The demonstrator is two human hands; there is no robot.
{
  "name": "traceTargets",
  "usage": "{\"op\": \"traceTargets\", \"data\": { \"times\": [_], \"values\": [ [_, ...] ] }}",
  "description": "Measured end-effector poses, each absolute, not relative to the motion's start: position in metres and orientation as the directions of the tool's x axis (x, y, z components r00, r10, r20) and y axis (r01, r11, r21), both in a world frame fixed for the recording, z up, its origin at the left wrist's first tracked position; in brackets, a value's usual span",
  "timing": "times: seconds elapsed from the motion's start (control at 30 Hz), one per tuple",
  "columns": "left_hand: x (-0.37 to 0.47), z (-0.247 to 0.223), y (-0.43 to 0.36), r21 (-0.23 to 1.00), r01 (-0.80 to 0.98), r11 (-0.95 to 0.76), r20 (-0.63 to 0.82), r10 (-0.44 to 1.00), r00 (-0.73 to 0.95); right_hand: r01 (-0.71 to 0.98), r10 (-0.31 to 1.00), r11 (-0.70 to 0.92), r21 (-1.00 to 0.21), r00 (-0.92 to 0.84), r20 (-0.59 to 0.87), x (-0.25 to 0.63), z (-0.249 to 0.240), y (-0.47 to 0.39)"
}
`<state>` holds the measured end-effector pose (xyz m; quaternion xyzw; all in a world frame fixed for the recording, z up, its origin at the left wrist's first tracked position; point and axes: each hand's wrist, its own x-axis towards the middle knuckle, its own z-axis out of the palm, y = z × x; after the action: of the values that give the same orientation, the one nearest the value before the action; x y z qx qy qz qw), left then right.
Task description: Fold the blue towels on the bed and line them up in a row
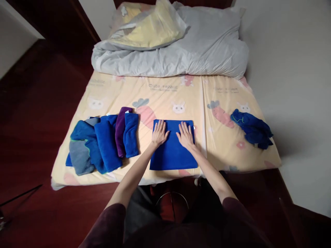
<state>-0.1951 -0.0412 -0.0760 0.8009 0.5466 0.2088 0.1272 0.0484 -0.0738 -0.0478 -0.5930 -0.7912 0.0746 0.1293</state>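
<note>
A blue towel (173, 151) lies flat on the bed in front of me as a neat rectangle, apparently folded. My left hand (159, 133) rests palm down on its upper left part, fingers stretched out. Near the upper right edge my right hand (185, 135) presses flat in the same way, beside a small white tag (194, 127). Neither hand grips anything. To the left is a group of rolled or folded cloths: a grey one (80, 158), a blue one (107, 146), a purple one (120, 132) and another blue one (131, 135).
A crumpled dark blue cloth (252, 129) with green edging lies at the bed's right. Across the back stretches a grey quilt (207, 44) with a yellow pillow (155, 31) on it. The patterned bed sheet (165, 100) ends just before my legs. A wall (292, 86) stands on the right.
</note>
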Motion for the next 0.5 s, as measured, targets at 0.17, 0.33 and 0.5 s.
{"op": "traceTargets", "data": {
  "times": [0.17, 0.33, 0.5],
  "values": [
    [-0.213, -0.081, -0.098, 0.433, 0.867, -0.247, 0.131, 0.969, 0.211, 0.917, 0.968, 0.251, -0.311, -0.248, 0.049, 0.066, -0.054, -0.118],
    [-0.212, -0.064, -0.154, 0.411, 0.872, -0.266, 0.145, 0.963, 0.225, 0.946, 0.988, 0.157, -0.283, -0.151, 0.043, 0.052, -0.043, -0.147],
    [-0.206, -0.064, -0.236, 0.418, 0.822, -0.385, 0.165, 0.923, 0.348, 0.892, 0.942, 0.334, -0.304, -0.329, 0.070, 0.038, -0.049, -0.231]
  ]
}}
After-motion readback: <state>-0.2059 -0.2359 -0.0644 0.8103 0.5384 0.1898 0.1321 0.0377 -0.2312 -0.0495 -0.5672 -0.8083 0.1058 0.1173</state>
